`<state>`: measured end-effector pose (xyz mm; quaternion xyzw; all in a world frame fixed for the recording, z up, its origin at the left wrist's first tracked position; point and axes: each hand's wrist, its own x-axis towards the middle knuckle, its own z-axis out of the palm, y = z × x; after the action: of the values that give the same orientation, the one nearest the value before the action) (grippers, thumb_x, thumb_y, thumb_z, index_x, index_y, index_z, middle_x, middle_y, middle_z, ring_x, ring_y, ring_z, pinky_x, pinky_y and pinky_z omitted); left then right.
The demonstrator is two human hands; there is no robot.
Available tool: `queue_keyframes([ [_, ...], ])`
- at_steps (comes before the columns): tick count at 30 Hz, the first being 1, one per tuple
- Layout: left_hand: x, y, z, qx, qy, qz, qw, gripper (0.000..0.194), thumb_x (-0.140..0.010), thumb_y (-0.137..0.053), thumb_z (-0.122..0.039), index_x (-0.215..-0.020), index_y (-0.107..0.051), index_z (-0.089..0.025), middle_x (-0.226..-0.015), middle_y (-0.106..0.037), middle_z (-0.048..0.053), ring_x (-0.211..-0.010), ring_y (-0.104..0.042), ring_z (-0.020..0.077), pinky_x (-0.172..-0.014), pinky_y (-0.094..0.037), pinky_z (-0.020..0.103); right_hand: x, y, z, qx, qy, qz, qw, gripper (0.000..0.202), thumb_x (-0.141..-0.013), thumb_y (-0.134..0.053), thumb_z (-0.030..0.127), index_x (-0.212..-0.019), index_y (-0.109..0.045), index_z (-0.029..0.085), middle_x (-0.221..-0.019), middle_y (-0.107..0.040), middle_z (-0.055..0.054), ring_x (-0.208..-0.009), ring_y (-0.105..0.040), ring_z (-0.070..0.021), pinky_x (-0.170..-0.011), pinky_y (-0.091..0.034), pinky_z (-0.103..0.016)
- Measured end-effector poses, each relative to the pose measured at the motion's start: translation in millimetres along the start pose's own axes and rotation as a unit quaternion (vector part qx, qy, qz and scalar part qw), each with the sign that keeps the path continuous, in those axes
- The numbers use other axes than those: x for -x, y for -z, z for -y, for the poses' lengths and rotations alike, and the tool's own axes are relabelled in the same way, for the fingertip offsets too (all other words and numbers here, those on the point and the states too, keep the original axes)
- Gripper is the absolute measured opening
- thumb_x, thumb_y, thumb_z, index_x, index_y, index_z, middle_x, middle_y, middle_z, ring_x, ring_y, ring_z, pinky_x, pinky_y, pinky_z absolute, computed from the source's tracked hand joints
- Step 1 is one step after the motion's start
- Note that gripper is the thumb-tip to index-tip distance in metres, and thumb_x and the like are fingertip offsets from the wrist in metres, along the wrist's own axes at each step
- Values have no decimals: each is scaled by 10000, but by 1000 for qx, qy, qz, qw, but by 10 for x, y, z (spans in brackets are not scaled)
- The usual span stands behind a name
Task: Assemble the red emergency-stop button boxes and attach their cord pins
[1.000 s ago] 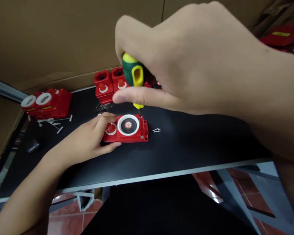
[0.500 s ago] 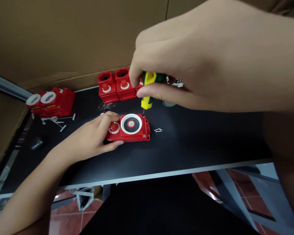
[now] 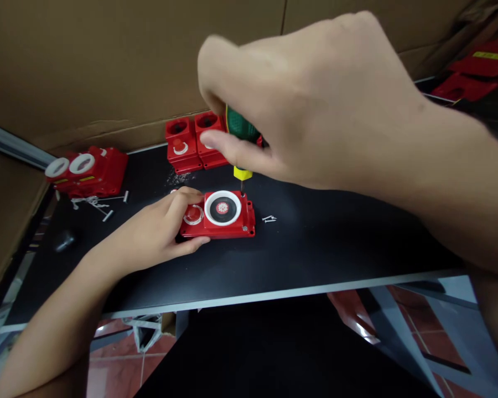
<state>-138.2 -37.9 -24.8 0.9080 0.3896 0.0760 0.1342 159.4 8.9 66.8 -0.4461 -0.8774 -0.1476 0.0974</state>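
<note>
A red housing [image 3: 249, 213] with a white ring around a black disc and a red button lies flat on the black table. My left hand [image 3: 161, 226] grips its left end, thumb on the near side and fingers over the far side. My right hand [image 3: 290, 105] is wrapped around the handle of a green and yellow screwdriver [image 3: 243, 173]. The screwdriver stands upright, its tip at the housing's far right corner. In the near right corner a screw head [image 3: 244, 228] shows. Several loose screws [image 3: 269, 219] lie just right of the housing.
Behind stand more red housings [image 3: 182, 145], partly hidden by my right hand. At the left are red units with white rings [image 3: 87, 171] and white cords with small bars [image 3: 97, 204]. A dark rounded object [image 3: 64, 241] lies nearby. Cardboard [image 3: 128, 61] walls the back; red parts [image 3: 481, 66] lie far right.
My right hand has turned around the screwdriver handle and come lower in view, now covering more of the handle. The left hand and the housing stay nearly in place.
</note>
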Motion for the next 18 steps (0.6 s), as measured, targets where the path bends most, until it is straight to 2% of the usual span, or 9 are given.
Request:
queue_keyframes([
  [3,1,-9,10,-6,-6,-5,1000,583,-1153,-662,-637,-1486,-512,-183,-1502,-723,232,-1293,-792,397,-1096,-685,522,100,-21,-241,-65,131,-58,988,822,-1127,-340,661,-1668,-553,80,-1618,-651,-62,-1243,-764,-169,-981,-603,-188],
  [6,2,-20,25,-13,-15,-10,1000,576,-1163,-661,-623,-1498,-506,-181,-1497,-723,225,-1277,-796,378,-1065,-690,486,181,5,-449,-154,224,-91,958,676,-1129,-346,606,-1588,-635,203,-1579,-619,34,-1255,-725,-82,-959,-560,-83],
  [9,6,-24,33,-13,-24,-16,1000,578,-1169,-674,-597,-1525,-497,-177,-1513,-716,226,-1287,-796,371,-1092,-685,483,202,72,-533,-176,248,-88,948,556,-1084,-420,572,-1419,-748,272,-1343,-661,97,-1099,-681,-1,-700,-424,-47],
  [12,11,-19,32,-13,-26,-20,999,571,-1171,-677,-589,-1530,-501,-181,-1507,-717,219,-1275,-799,365,-1098,-687,483,177,113,-524,-119,254,-73,957,531,-1045,-387,539,-1338,-765,307,-1188,-658,99,-959,-631,9,-564,-271,-140],
  [15,12,-14,27,-22,-32,-21,999,562,-1183,-648,-606,-1514,-495,-178,-1496,-715,224,-1262,-800,358,-1077,-696,475,148,113,-489,-69,257,-89,960,549,-1036,-339,508,-1347,-729,279,-1134,-651,59,-953,-659,-27,-567,-299,-194],
  [18,10,-16,24,-32,-31,-18,999,577,-1189,-622,-634,-1510,-482,-175,-1499,-708,234,-1267,-797,362,-1067,-701,480,148,87,-466,-46,246,-85,965,460,-1068,-402,525,-1329,-689,279,-1042,-650,49,-859,-658,-49,-595,-388,-212],
])
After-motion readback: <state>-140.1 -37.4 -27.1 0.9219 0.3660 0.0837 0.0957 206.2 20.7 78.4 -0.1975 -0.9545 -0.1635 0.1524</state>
